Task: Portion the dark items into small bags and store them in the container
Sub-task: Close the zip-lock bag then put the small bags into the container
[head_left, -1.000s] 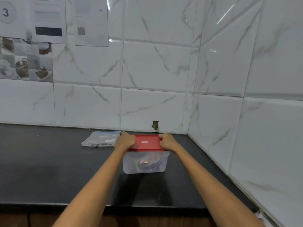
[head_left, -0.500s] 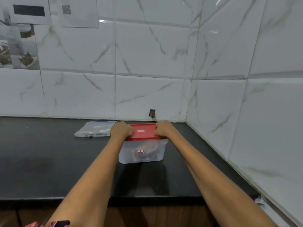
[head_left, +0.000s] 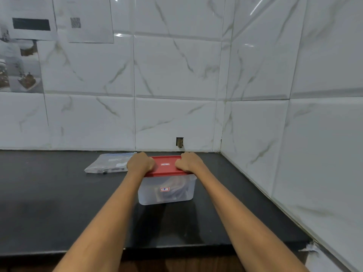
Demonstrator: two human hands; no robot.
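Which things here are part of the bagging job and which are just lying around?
Job: container, red lid, left hand, right hand, plastic bags.
Lying about: wall papers, food photos.

The container is cloudy see-through plastic, smooth, with a small paper sticker on its front. Its lid is red plastic, smooth and a bit dull. The bag beside it is thin, clear, crinkly plastic. The desk is black, smooth and matt. The wall tiles are white, marbled and very shiny. Paper sheets hang flat on them.
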